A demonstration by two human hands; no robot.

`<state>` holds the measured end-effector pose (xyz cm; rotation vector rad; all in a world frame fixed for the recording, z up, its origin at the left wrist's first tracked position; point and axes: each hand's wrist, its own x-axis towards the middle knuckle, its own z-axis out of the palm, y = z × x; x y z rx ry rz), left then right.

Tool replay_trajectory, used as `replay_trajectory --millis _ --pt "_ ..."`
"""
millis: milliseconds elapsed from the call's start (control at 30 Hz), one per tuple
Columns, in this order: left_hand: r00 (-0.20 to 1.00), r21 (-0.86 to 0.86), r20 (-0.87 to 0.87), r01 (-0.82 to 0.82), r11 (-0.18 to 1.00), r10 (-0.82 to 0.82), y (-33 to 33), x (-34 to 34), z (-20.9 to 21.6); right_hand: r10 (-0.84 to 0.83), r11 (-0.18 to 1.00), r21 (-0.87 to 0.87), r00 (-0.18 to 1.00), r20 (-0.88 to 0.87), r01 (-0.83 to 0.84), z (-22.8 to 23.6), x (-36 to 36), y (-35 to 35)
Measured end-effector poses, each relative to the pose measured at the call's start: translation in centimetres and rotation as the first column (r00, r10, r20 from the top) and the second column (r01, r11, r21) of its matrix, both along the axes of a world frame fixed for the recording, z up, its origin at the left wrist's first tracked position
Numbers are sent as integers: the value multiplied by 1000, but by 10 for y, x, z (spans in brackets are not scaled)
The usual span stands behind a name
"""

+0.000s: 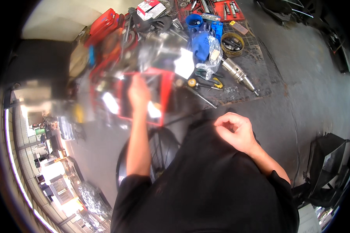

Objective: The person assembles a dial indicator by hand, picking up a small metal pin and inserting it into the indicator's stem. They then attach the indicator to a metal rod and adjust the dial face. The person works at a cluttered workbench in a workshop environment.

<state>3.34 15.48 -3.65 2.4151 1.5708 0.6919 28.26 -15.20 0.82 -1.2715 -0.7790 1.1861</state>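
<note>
At the desk's [256, 79] near left, the left hand [139, 95] blurs over the red tray [166, 91], grip impossible to tell; the right hand [237, 132] curls together, apparently empty. Slow, steady reaching pays!

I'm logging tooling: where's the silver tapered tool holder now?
In the head view, the silver tapered tool holder lies upper right of centre, just below the round yellowish tub of metal pieces.

Blue cup [189, 17] stands near a red tray [240, 16] of metal tools [226, 9]. Round tub [233, 54] contains metal parts [231, 42]. White-and-red box [151, 9] lies farther left.
</note>
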Motion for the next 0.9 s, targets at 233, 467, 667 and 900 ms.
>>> replay_trajectory --millis 233,467,667,900 --pt "988 -39 154 20 999 -14 -55 22 78 -7 1000 -11 995 -97 6 -5 5 2" --pt "891 -531 452 314 787 -50 -169 72 132 -105 980 151 980 -167 130 32 6 25" --pt "764 -623 645 511 592 21 -192 85 133 2 889 457 1000 -18 7 36 13 36" --pt "659 -675 732 666 318 174 -189 85 140 69 894 446 974 -215 35 21 5 32"
